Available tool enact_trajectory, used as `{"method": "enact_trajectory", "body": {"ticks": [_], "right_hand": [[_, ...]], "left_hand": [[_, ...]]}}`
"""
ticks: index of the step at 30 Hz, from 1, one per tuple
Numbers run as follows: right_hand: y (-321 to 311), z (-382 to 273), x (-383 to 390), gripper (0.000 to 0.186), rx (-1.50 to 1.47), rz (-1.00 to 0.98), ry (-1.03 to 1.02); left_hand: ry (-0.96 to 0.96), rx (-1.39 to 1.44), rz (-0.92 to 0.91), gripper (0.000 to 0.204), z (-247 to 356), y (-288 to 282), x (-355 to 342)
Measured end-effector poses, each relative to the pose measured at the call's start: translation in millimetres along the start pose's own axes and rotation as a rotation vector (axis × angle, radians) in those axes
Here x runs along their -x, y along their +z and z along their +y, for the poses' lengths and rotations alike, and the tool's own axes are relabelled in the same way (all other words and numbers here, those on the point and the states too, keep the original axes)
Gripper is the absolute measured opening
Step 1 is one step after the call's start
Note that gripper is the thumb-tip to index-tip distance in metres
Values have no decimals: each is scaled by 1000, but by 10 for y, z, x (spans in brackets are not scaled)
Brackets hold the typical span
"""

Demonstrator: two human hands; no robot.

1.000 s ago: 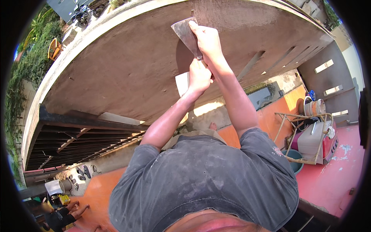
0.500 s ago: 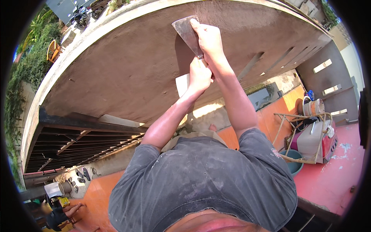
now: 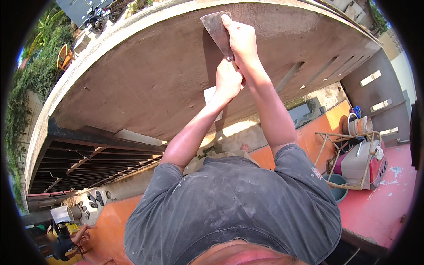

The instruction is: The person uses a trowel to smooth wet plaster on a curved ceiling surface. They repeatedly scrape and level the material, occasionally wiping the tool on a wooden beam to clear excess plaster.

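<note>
A wide scraper (image 3: pixel 216 32) with a flared metal blade lies against the brown wall (image 3: pixel 145 75), close under its top edge. My left hand (image 3: pixel 229 83) is closed around the scraper's handle, which it mostly hides. Farther up, my right hand (image 3: pixel 243 44) holds the blade's right side, its thumb lying along the metal near the wide end. Both arms reach up and forward. A dark shadow falls on the wall beside the blade. The wall looks smooth, with slots at its right part.
Below the wall at left is a dark slatted gate (image 3: pixel 92 163). On the right stand a wooden frame (image 3: pixel 324 154), a teal basin (image 3: pixel 338 192) and a bucket (image 3: pixel 363 126). A person (image 3: pixel 64 245) is at lower left. Orange tiles (image 3: pixel 110 221) cover the floor.
Both hands and the scraper have slid a little higher up the wall, toward its top edge. My grip looks the same.
</note>
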State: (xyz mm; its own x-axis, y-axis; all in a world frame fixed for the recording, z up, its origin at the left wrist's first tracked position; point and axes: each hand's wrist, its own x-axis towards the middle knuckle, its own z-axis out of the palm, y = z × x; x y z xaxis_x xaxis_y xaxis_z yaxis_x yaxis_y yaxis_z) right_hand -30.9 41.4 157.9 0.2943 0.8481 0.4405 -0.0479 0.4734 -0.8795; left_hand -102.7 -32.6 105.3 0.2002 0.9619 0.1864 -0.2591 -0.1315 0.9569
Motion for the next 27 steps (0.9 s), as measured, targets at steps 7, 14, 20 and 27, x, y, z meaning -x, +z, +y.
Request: {"method": "enact_trajectory", "body": {"ticks": [7,14,20,27], "right_hand": [[-98,46,139,55,115,8,65],[-168,-22,173,48,77,-90,59],[-532,-287,533,16,15,-149,60],[-1101,-233,704,16,18,-144,133]], "left_hand": [[-113,60,29,15,-39,76,108],[-38,101,-94,17,-233,-192,64],[-137,114,-189,24,-362,-232,493],[-234,125,-284,20,-738,-290,925]]}}
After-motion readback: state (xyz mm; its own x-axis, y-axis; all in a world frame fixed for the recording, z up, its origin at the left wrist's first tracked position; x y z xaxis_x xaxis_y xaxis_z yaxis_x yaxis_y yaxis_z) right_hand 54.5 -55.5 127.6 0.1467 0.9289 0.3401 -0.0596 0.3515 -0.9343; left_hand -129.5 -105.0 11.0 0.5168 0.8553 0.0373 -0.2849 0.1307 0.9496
